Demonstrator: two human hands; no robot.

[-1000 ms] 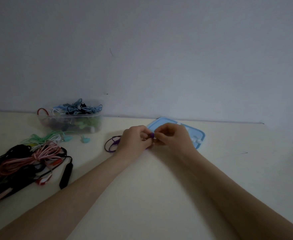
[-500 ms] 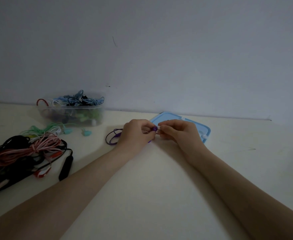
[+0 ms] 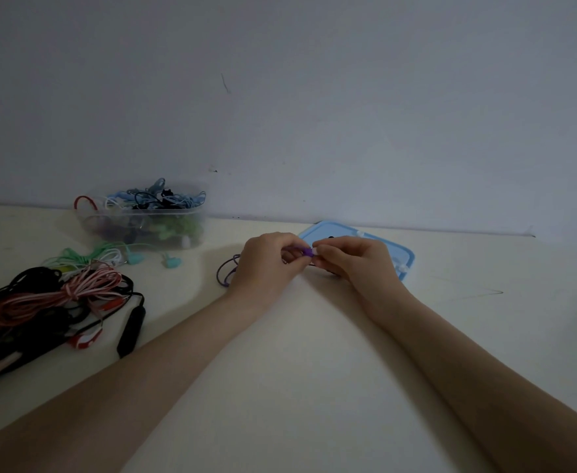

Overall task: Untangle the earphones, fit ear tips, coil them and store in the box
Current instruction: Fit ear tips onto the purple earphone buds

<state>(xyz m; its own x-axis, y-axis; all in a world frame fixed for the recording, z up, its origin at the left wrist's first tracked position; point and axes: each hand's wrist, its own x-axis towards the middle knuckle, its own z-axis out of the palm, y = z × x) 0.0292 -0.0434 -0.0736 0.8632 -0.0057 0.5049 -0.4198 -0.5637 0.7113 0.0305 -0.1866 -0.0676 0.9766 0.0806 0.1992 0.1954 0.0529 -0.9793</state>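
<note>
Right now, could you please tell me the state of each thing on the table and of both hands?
Left hand: pinches the purple earbud.
Right hand: pinches a small white ear tip against the earbud.
Purple cable: looped on the table.
Clear box: open, full of earphones.
Blue lid: off, flat on the table.
Pink cable: coiled.

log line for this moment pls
step: fit ear tip | left hand: pinches purple earbud | right hand: pinches white ear tip | box: open

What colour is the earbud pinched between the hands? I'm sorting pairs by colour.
Purple, as the head view shows: the earbud.
</note>
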